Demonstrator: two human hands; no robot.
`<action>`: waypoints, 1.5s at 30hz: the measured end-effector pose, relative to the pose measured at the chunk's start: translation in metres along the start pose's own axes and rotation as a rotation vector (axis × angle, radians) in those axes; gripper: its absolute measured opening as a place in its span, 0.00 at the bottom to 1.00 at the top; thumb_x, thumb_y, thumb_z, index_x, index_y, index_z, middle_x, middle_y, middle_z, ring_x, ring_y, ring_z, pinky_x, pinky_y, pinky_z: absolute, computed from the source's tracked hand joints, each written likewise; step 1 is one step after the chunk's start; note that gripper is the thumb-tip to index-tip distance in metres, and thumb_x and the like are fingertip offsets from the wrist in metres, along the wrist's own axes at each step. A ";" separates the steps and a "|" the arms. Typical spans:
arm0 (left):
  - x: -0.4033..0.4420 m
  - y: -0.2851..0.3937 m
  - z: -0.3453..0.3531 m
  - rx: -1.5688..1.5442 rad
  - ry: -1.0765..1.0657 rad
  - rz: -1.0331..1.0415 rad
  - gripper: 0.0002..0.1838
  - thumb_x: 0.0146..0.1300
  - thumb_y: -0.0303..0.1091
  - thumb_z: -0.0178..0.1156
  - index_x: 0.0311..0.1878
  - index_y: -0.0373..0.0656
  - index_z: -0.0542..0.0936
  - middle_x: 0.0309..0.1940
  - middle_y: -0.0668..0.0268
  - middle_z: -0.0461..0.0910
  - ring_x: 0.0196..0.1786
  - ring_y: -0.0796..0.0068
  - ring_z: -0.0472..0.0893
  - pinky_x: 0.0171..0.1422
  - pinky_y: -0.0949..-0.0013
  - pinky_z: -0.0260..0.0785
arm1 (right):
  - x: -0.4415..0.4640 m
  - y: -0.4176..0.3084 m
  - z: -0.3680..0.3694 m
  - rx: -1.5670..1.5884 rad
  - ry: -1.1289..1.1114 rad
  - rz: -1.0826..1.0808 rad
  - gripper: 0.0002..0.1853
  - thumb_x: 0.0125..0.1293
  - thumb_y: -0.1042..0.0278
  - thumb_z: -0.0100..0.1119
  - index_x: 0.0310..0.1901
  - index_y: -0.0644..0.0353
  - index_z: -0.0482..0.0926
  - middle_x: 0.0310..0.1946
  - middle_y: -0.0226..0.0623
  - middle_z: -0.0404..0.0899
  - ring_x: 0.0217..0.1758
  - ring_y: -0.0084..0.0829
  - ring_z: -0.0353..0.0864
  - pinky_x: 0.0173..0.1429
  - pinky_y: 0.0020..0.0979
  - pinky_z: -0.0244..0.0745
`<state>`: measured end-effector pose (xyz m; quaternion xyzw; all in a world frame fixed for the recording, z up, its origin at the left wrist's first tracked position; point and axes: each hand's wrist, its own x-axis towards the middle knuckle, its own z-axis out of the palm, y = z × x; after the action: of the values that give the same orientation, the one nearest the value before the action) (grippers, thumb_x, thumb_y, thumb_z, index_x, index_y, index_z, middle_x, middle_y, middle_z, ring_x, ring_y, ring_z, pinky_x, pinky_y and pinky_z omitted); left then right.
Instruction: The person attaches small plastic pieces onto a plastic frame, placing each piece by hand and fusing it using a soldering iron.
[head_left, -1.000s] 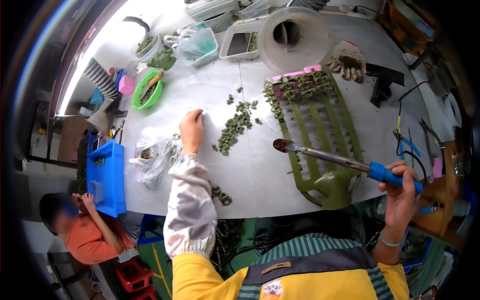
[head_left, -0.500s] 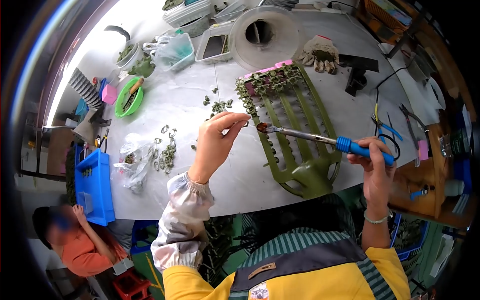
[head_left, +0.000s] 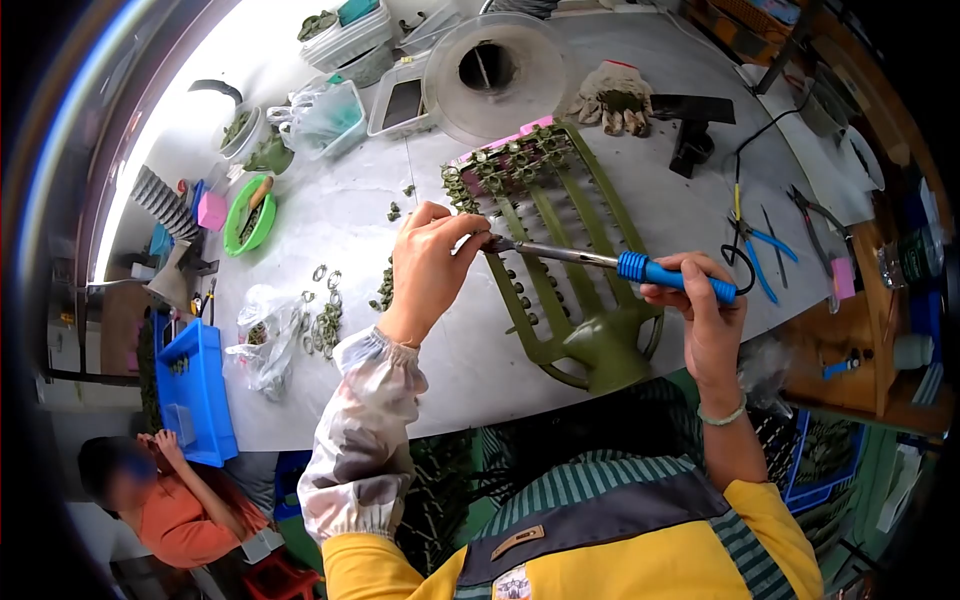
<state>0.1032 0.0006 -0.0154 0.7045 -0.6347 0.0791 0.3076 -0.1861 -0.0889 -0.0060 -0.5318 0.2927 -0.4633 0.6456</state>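
Observation:
My right hand (head_left: 704, 305) is wrapped round the blue handle of a soldering iron (head_left: 590, 256), whose dark tip points left. At that tip my left hand (head_left: 432, 268) is pinched on something small that its fingers mostly hide. A green branched rack (head_left: 600, 345) lies just beyond and below the iron, with small green ring pieces (head_left: 520, 160) crowded along its far end. Small dark green pieces (head_left: 383, 285) lie partly hidden behind my left hand. More loose rings (head_left: 325, 325) are on the table to its left.
A plastic bag (head_left: 268, 340), a green bowl (head_left: 250, 215) and a blue tray (head_left: 196, 395) are on the left. At the back stands a clear round container (head_left: 497, 75) near a glove (head_left: 612, 98). Pliers (head_left: 760, 245) lie at right. A co-worker (head_left: 185, 500) sits at lower left.
My left hand has risen from the tabletop pieces to the iron's tip, its fingers now pinched. The iron and my right hand have come closer to it. The view has shifted.

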 end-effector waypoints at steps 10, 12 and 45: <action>0.004 -0.017 -0.020 -0.242 0.059 0.066 0.10 0.55 0.29 0.71 0.42 0.43 0.85 0.31 0.68 0.84 0.38 0.70 0.78 0.43 0.68 0.72 | -0.006 -0.024 -0.012 -0.043 0.024 0.017 0.14 0.73 0.65 0.53 0.39 0.70 0.81 0.37 0.41 0.82 0.32 0.31 0.86 0.38 0.30 0.87; -0.014 -0.065 -0.025 -0.445 0.249 -0.430 0.09 0.68 0.32 0.62 0.45 0.38 0.83 0.30 0.68 0.83 0.33 0.81 0.79 0.36 0.77 0.71 | -0.007 -0.025 -0.012 -0.038 0.029 0.039 0.13 0.72 0.65 0.53 0.39 0.69 0.80 0.38 0.41 0.81 0.31 0.31 0.86 0.38 0.29 0.87; -0.020 0.010 0.002 -0.136 0.129 -0.062 0.09 0.54 0.28 0.71 0.40 0.47 0.87 0.29 0.69 0.84 0.37 0.71 0.80 0.39 0.68 0.74 | -0.009 -0.018 -0.011 -0.024 0.029 0.021 0.14 0.74 0.65 0.53 0.38 0.70 0.81 0.37 0.39 0.83 0.34 0.32 0.87 0.42 0.31 0.87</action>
<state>0.0901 0.0166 -0.0235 0.6946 -0.5954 0.0718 0.3973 -0.2047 -0.0851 0.0074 -0.5295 0.3135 -0.4606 0.6397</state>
